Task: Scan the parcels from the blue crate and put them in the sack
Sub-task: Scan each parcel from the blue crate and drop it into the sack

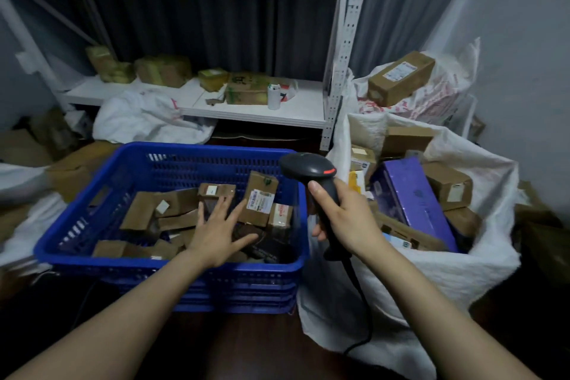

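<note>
Blue crate (197, 149), brown parcels (260, 197), white sack (462, 271).
The crate walls are a slotted lattice; the parcels carry white labels. The barcode scanner (308, 165) is black with a red stripe. A purple box (413, 197) lies in the woven sack.

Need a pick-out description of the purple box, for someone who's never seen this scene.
Find the big white woven sack just right of the blue crate. Inside it, among brown cardboard parcels, lies the long purple box, tilted. Its glossy purple face is what sets it apart from the brown boxes around it.
</note>
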